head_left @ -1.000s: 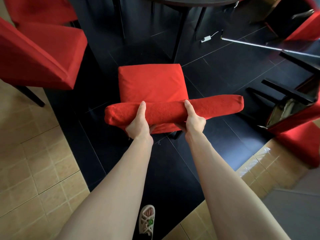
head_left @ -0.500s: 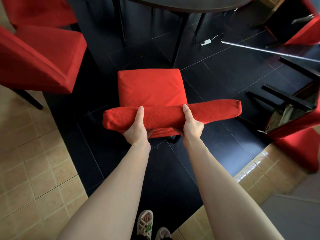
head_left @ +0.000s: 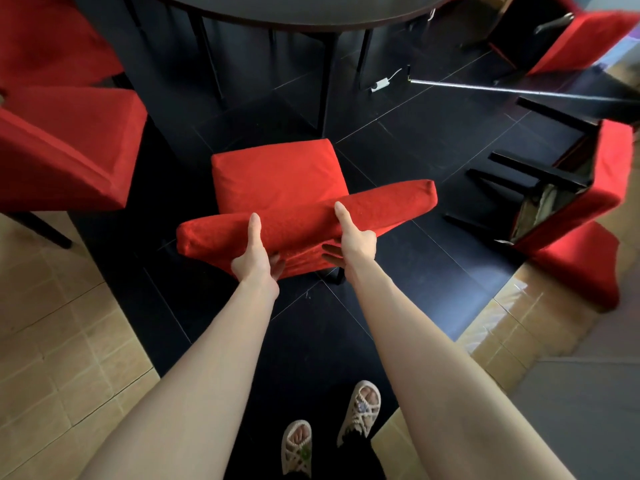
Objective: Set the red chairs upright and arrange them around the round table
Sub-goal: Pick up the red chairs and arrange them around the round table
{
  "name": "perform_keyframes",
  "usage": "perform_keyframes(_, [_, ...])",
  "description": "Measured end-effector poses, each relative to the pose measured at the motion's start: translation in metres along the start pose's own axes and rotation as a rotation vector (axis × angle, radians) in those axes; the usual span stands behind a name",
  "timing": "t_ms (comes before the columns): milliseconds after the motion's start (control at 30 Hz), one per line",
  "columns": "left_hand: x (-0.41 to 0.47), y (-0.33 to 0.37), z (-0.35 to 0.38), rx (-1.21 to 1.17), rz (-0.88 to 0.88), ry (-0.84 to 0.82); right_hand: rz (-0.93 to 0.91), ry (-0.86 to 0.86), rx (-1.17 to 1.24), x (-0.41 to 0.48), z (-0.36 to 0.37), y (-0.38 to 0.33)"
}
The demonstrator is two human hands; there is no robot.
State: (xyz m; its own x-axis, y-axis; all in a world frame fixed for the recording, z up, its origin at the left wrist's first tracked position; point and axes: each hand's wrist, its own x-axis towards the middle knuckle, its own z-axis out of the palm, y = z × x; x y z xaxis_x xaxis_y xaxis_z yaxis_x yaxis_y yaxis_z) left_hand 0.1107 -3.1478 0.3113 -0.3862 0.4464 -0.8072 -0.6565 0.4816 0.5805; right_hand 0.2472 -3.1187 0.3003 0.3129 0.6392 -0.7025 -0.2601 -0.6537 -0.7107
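Red cloth covers the chair (head_left: 277, 174) that stands upright just in front of the round counter (head_left: 311, 12), its seat towards the counter's dark edge. The left hand (head_left: 254, 258) and the right hand (head_left: 356, 240) each grasp the top of its back, thumb laid over the fabric and fingers curled beneath. To do this step well, I judge both hands should push evenly so the chair goes in square, stopping before the seat meets the counter's legs. To the counter's right a second chair (head_left: 581, 202) lies on its side, not yet righted. No brand, label or writing can be read.
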Motion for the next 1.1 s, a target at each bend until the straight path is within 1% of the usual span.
perform_keyframes(67, [-0.010,-0.015,0.006,0.047,0.023,-0.025,-0.020,0.025,0.057,-0.004,-0.017,0.004])
perform_keyframes(167, [-0.030,-0.038,0.023,0.126,0.070,-0.115,-0.024,0.056,0.175,-0.008,-0.050,0.002])
perform_keyframes(367, [-0.073,-0.088,0.077,0.258,0.126,-0.277,-0.097,0.143,0.267,-0.006,-0.143,-0.014])
perform_keyframes(533, [-0.122,-0.142,0.147,0.376,0.213,-0.424,-0.156,0.233,0.321,0.000,-0.231,-0.042])
perform_keyframes(600, [-0.151,-0.170,0.186,0.440,0.231,-0.510,-0.187,0.283,0.363,0.008,-0.280,-0.058])
perform_keyframes(733, [-0.203,-0.215,0.248,0.525,0.262,-0.619,-0.222,0.349,0.440,0.016,-0.369,-0.090])
perform_keyframes(833, [-0.238,-0.244,0.287,0.572,0.291,-0.692,-0.254,0.398,0.468,0.016,-0.423,-0.110])
perform_keyframes(967, [-0.295,-0.283,0.346,0.624,0.356,-0.838,-0.341,0.470,0.494,0.014,-0.500,-0.146])
perform_keyframes(1100, [-0.340,-0.312,0.390,0.656,0.415,-0.941,-0.425,0.555,0.481,0.009,-0.560,-0.170])
